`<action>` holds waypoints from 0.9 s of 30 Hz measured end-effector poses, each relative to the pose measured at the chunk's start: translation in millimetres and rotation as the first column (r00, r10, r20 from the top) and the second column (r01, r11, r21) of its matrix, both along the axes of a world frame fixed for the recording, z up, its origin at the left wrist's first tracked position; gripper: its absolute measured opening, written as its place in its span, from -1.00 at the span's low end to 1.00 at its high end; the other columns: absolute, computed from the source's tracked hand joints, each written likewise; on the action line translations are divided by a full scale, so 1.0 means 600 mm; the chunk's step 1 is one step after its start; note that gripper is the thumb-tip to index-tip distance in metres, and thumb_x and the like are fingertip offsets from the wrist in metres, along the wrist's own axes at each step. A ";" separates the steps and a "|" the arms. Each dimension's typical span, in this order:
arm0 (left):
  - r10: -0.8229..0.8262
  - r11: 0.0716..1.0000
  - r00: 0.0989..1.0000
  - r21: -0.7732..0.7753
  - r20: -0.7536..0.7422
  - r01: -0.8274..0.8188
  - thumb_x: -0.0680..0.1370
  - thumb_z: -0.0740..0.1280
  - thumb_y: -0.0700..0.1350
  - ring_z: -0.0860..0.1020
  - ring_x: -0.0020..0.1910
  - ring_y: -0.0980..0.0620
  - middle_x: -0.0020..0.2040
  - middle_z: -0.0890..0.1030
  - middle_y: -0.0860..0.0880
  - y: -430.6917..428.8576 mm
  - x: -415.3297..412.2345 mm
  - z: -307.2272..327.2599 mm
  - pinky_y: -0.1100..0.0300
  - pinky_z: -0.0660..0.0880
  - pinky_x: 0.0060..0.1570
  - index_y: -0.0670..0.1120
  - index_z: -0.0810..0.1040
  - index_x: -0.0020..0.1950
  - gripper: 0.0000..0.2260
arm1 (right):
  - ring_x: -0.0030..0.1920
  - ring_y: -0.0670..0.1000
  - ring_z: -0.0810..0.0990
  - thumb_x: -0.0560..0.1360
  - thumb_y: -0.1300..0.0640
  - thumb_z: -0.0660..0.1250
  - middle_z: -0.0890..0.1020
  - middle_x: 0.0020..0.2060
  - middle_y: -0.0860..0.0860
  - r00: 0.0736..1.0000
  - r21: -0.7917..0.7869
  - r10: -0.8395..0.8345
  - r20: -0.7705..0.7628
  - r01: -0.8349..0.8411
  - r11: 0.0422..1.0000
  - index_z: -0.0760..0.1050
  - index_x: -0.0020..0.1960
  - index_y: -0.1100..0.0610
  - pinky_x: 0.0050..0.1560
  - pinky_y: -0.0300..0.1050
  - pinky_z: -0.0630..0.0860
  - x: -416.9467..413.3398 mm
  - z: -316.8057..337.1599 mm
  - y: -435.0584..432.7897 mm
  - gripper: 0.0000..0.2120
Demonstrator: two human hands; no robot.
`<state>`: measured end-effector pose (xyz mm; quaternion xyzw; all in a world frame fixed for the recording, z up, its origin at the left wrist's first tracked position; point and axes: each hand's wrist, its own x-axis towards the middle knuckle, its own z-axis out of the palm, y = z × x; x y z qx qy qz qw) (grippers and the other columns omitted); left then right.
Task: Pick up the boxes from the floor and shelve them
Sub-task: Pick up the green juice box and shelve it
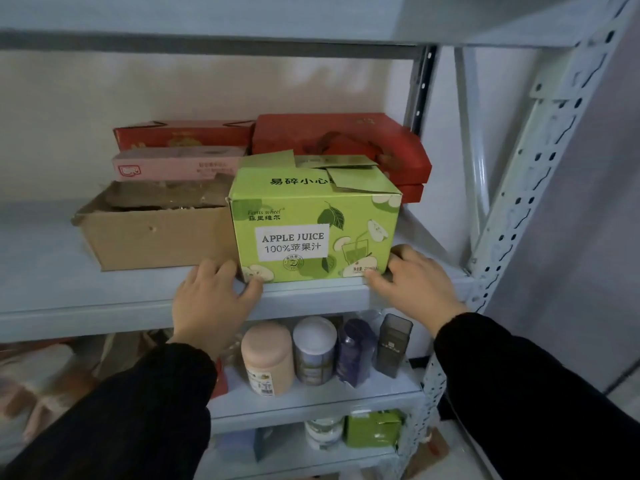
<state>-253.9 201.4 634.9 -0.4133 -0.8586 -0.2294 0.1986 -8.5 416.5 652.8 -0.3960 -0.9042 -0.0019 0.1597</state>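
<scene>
Though the green juice box (315,223) already sits on the shelf (69,306) next to a brown carton (156,237), left grip (211,299) & right grip (415,285) clasp its btm corners. Nearly shelved; floor not in view, so can't tell what's left.

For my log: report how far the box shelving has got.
Done: the green cardboard apple juice box stands on the pale metal shelf beside an open brown cardboard box. In hand: the left hand and right hand hold its bottom corners. Left: letting go; any remaining boxes are out of view.
</scene>
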 end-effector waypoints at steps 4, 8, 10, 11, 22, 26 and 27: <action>-0.070 0.994 0.997 0.088 0.013 0.069 0.58 0.29 0.09 0.52 -0.04 -0.18 -0.12 0.39 0.00 -0.014 0.006 0.001 -0.01 0.44 -0.09 -0.08 0.49 -0.02 -0.77 | 0.25 0.04 0.47 0.61 -0.31 -0.05 0.55 0.18 -0.01 0.988 -0.013 -0.120 -0.097 0.119 0.993 0.56 0.22 0.01 0.26 0.04 0.33 -0.002 -0.014 -0.041 -0.44; -0.247 0.959 0.936 0.075 -0.252 0.273 0.54 0.21 0.04 0.59 -0.06 -0.27 -0.05 0.56 -0.19 -0.049 -0.005 -0.040 -0.12 0.49 -0.03 -0.18 0.43 0.11 -0.69 | 0.31 0.11 0.44 0.57 -0.31 0.02 0.52 0.26 0.06 0.970 0.018 -0.118 -0.213 0.125 0.992 0.39 0.31 0.09 0.48 0.12 0.18 0.009 -0.050 -0.098 -0.44; -0.339 0.937 0.882 -0.029 -0.327 0.349 0.53 0.22 0.05 0.59 0.10 -0.31 0.06 0.59 -0.22 -0.061 -0.013 -0.046 -0.19 0.45 0.09 -0.15 0.44 0.30 -0.59 | 0.37 0.13 0.40 0.51 -0.32 0.14 0.49 0.31 0.11 0.968 0.033 -0.083 -0.239 0.093 0.995 0.31 0.38 0.12 0.52 0.12 0.12 0.017 -0.060 -0.118 -0.36; -0.360 0.933 0.872 -0.099 -0.332 0.347 0.52 0.22 0.07 0.57 0.15 -0.31 0.09 0.59 -0.21 -0.065 -0.016 -0.042 -0.20 0.43 0.12 -0.10 0.44 0.41 -0.51 | 0.42 0.15 0.37 0.50 -0.29 0.19 0.47 0.35 0.14 0.971 0.021 -0.070 -0.228 0.077 0.997 0.26 0.44 0.10 0.54 0.12 0.10 0.019 -0.057 -0.124 -0.34; -0.292 0.924 0.896 -0.339 -0.335 0.175 0.49 0.19 0.28 0.39 0.31 -0.26 0.20 0.50 -0.15 -0.058 0.000 -0.033 -0.19 0.30 0.24 0.10 0.10 0.66 -0.24 | 0.59 0.28 0.00 0.49 -0.36 0.23 0.13 0.55 0.28 0.976 0.019 -0.144 0.165 0.143 0.990 -0.31 0.62 -0.18 0.57 0.13 0.02 0.000 -0.026 -0.147 -0.06; -0.263 0.946 0.920 -0.263 -0.289 0.188 0.44 0.23 0.14 0.37 0.35 -0.31 0.26 0.47 -0.24 -0.057 0.008 -0.049 -0.30 0.20 0.35 -0.03 0.17 0.64 -0.23 | 0.61 0.27 -0.10 0.45 -0.34 0.24 0.05 0.58 0.25 0.981 0.016 -0.136 0.136 0.135 0.991 -0.34 0.61 -0.19 0.59 0.16 0.00 -0.004 -0.037 -0.148 -0.02; -0.248 0.951 0.932 -0.247 -0.263 0.183 0.42 0.24 0.11 0.32 0.39 -0.33 0.33 0.42 -0.28 -0.057 0.016 -0.055 -0.34 0.11 0.40 -0.08 0.15 0.64 -0.19 | 0.61 0.26 -0.14 0.43 -0.32 0.25 0.02 0.59 0.24 0.985 0.004 -0.128 0.115 0.129 0.992 -0.33 0.61 -0.18 0.59 0.17 0.00 -0.005 -0.040 -0.149 0.00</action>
